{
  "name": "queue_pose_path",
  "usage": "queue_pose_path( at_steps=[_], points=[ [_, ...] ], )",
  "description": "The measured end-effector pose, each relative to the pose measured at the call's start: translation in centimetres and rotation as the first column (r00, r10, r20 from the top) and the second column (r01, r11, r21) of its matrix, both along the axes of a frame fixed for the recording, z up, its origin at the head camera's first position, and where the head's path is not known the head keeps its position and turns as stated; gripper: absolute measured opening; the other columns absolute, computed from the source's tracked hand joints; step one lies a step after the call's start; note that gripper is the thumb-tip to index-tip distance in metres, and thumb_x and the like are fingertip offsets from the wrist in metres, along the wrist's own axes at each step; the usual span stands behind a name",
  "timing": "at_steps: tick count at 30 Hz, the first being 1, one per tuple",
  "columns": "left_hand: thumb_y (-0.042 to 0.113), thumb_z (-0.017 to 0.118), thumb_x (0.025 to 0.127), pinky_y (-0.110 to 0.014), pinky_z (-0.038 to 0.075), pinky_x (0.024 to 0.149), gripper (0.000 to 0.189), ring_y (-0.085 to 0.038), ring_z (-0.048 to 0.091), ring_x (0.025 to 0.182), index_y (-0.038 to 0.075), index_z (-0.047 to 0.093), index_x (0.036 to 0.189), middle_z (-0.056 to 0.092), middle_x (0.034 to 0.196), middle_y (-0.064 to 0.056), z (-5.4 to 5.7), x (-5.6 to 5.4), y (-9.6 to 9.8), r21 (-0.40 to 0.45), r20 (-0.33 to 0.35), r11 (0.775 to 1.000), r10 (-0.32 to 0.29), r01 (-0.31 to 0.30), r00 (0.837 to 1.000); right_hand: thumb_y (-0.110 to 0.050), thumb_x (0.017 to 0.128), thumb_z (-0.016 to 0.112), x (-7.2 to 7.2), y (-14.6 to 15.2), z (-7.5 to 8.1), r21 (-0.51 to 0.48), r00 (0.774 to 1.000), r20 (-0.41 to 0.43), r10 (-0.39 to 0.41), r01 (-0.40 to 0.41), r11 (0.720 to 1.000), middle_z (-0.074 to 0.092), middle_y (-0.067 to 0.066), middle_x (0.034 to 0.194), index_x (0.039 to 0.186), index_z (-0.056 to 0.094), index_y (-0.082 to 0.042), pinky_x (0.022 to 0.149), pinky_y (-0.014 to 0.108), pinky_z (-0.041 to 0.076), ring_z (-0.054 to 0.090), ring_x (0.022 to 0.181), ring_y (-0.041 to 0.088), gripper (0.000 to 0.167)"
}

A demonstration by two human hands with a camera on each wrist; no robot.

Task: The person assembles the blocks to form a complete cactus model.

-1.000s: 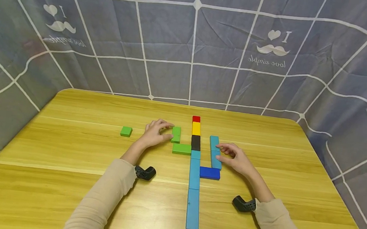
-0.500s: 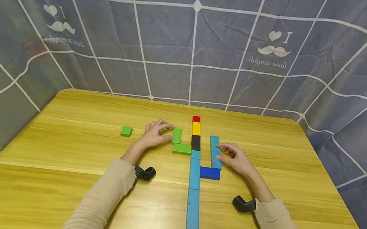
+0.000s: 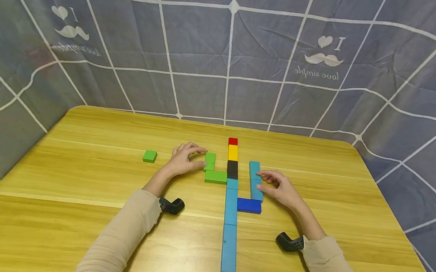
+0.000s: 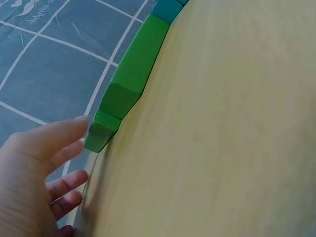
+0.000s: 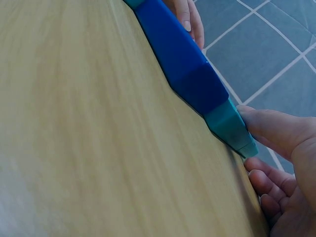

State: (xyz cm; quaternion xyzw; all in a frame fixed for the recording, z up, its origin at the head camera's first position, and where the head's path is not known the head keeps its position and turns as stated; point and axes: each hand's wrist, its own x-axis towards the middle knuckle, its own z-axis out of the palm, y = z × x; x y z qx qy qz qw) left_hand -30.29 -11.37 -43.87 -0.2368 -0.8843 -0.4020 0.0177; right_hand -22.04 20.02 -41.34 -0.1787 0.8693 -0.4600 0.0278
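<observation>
In the head view, my left hand is at the left side of an upright-lying green block, thumb and index finger spread beside it. That block meets a sideways green block. The left wrist view shows the left hand with loosely bent fingers around nothing. My right hand touches or nearly touches the right side of two light blue blocks, a far one and a near one. A dark blue block lies against the near one.
A centre column runs from a red block through a yellow block and a black block to several light blue blocks. One small green block lies alone at left. Beyond the wooden table hangs a grey curtain.
The upright-lying green block has shifted slightly right and toward me, up against the sideways green block. Both hands have stayed nearly still.
</observation>
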Motion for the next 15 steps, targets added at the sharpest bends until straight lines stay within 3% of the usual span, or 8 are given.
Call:
queue_pose_path(
  at_steps=[7,15],
  points=[
    [0.020,0.068,0.082,-0.050,0.023,0.094,0.042,-0.031,0.045,0.104,0.007,0.058,0.120,0.053,0.115,-0.013,0.2,0.1,-0.8,0.110,-0.035,0.993,0.046,-0.042,0.998,-0.015,0.083,0.067,-1.5,1.3,-2.9,-0.004,1.000,-0.013,-0.001,0.001,1.000,0.052,0.013,0.101,0.119,0.058,-0.002,0.077,0.028,0.039,0.045,0.090,0.025,0.039],
    [0.019,0.068,0.083,-0.057,0.019,0.095,0.042,-0.037,0.040,0.112,0.005,0.057,0.121,0.051,0.122,-0.015,1.1,1.2,-4.4,0.043,-0.116,0.996,0.080,-0.075,0.990,-0.018,0.083,0.068,-1.6,1.5,-3.6,-0.006,1.000,-0.019,-0.006,0.006,1.000,0.053,0.010,0.101,0.119,0.058,-0.005,0.077,0.028,0.039,0.045,0.090,0.023,0.040]
  ],
)
